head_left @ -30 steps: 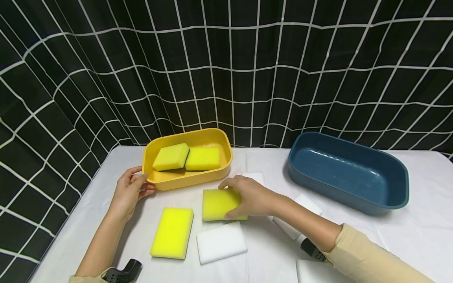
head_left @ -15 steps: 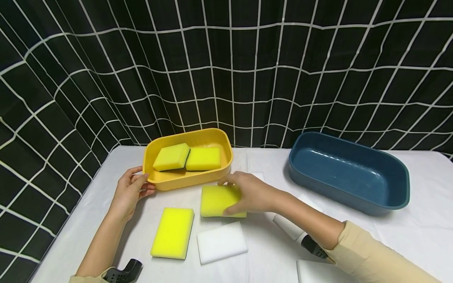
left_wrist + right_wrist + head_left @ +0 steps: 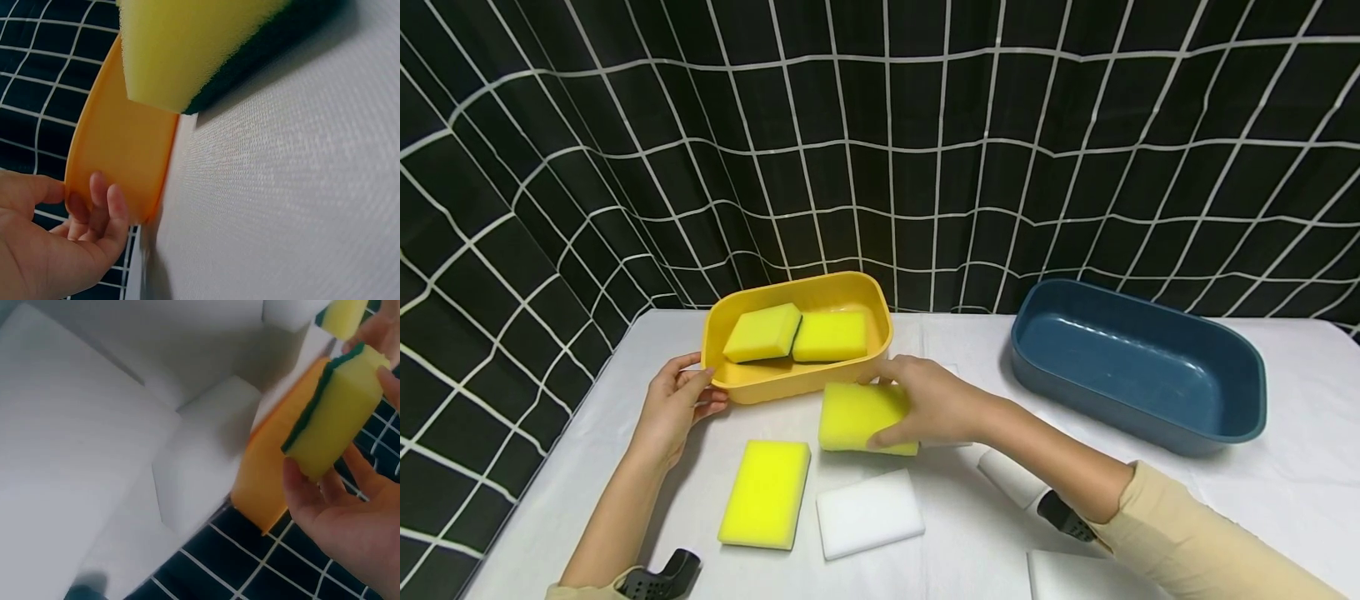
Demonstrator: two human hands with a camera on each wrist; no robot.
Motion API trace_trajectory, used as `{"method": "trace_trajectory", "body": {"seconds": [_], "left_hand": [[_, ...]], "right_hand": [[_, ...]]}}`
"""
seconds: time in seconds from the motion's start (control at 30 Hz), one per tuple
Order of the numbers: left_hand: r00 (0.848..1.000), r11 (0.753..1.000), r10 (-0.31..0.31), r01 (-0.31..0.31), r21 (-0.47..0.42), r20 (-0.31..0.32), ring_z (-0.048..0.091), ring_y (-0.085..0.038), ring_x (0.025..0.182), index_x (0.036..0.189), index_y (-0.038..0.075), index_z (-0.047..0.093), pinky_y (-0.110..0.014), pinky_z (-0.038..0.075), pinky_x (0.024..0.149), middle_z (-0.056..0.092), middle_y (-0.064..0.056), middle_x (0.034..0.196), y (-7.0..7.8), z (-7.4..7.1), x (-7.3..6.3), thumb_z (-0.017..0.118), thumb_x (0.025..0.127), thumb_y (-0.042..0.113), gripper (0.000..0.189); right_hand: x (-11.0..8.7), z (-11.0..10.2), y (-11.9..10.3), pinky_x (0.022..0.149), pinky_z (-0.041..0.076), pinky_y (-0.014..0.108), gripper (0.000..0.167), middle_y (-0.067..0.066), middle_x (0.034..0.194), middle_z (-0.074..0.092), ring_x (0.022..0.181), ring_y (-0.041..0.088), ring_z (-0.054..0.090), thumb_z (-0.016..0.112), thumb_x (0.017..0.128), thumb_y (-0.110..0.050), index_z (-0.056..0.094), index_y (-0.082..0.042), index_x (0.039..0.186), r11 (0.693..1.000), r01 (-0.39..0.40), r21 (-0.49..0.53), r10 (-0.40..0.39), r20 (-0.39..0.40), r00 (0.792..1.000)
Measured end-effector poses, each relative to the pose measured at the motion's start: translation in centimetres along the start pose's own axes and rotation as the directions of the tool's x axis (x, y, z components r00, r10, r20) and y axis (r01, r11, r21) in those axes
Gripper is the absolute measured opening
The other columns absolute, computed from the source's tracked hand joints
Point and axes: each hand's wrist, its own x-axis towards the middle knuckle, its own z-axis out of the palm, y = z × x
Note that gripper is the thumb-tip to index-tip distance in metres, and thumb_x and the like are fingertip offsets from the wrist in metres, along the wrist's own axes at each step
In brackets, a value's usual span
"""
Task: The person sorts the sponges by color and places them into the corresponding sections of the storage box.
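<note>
My right hand (image 3: pixel 928 404) grips a yellow sponge (image 3: pixel 853 417) between thumb and fingers, in front of the yellow tub's right end. In the right wrist view, this sponge (image 3: pixel 340 409) shows a green scouring layer. At the left end of the yellow tub (image 3: pixel 805 386), my left hand (image 3: pixel 679 404) holds the rim, thumb over the edge and fingers against the outer wall. Inside the tub lie two yellow sponges, one (image 3: pixel 763 332) leaning on the other (image 3: pixel 831 336). Another yellow sponge (image 3: pixel 765 493) lies on the table between my forearms.
A blue tub (image 3: pixel 1138 367) stands at the back right with nothing in it. One white sponge block (image 3: pixel 870 514) lies front centre; others, such as the white block (image 3: pixel 1011 479), lie under and beside my right forearm. A black gridded curtain (image 3: pixel 925 150) hangs behind the white-covered table (image 3: pixel 1300 500).
My right hand has lifted the yellow sponge and moved it slightly up and left toward the yellow tub. The left hand has stayed at the tub's rim.
</note>
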Motion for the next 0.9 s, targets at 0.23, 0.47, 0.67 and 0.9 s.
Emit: {"method": "trace_trajectory", "body": {"seconds": [0.23, 0.47, 0.67, 0.9], "left_hand": [[1.000, 1.000, -0.013, 0.013, 0.006, -0.004, 0.067, -0.003, 0.072, 0.157, -0.008, 0.027, -0.017, 0.061, 0.074, 0.061, 0.004, 0.092, 0.0, 0.1, 0.1, 0.046, 0.112, 0.009, 0.051], [1.000, 1.000, -0.019, 0.019, -0.002, -0.009, 0.067, -0.004, 0.072, 0.159, -0.009, 0.024, -0.018, 0.061, 0.072, 0.060, 0.001, 0.095, -0.1, 0.1, 0.1, 0.046, 0.112, 0.007, 0.055], [1.000, 1.000, -0.021, 0.021, 0.000, -0.003, 0.067, -0.004, 0.072, 0.160, -0.008, 0.023, -0.018, 0.061, 0.073, 0.060, 0.002, 0.094, -0.1, 0.1, 0.1, 0.046, 0.112, 0.008, 0.055], [1.000, 1.000, -0.012, 0.012, -0.006, 0.001, 0.067, -0.004, 0.072, 0.159, -0.009, 0.024, -0.018, 0.061, 0.073, 0.060, 0.003, 0.093, 0.0, 0.0, 0.0, 0.046, 0.112, 0.008, 0.055]], "right_hand": [[0.2, -0.8, -0.6, 0.108, 0.050, 0.045, 0.066, 0.011, 0.128, 0.067, 0.119, 0.028, 0.060, 0.092, 0.081, -0.024, 0.065, -0.005, 0.138, 1.000, 0.001, -0.013, -0.001, -0.010, 1.000], [0.9, -1.5, -1.4, 0.108, 0.051, 0.046, 0.064, 0.014, 0.128, 0.069, 0.121, 0.031, 0.062, 0.092, 0.080, -0.025, 0.065, -0.002, 0.134, 0.998, 0.044, -0.047, -0.045, -0.026, 0.999], [1.3, -2.3, -2.2, 0.108, 0.051, 0.047, 0.066, 0.017, 0.130, 0.067, 0.122, 0.033, 0.061, 0.091, 0.082, -0.026, 0.064, -0.003, 0.137, 0.999, 0.024, -0.043, -0.025, -0.020, 0.999], [2.3, -3.1, -2.5, 0.105, 0.052, 0.045, 0.066, 0.017, 0.129, 0.068, 0.119, 0.033, 0.061, 0.091, 0.081, -0.025, 0.064, -0.003, 0.137, 0.998, 0.018, -0.055, -0.021, -0.043, 0.999]]}}
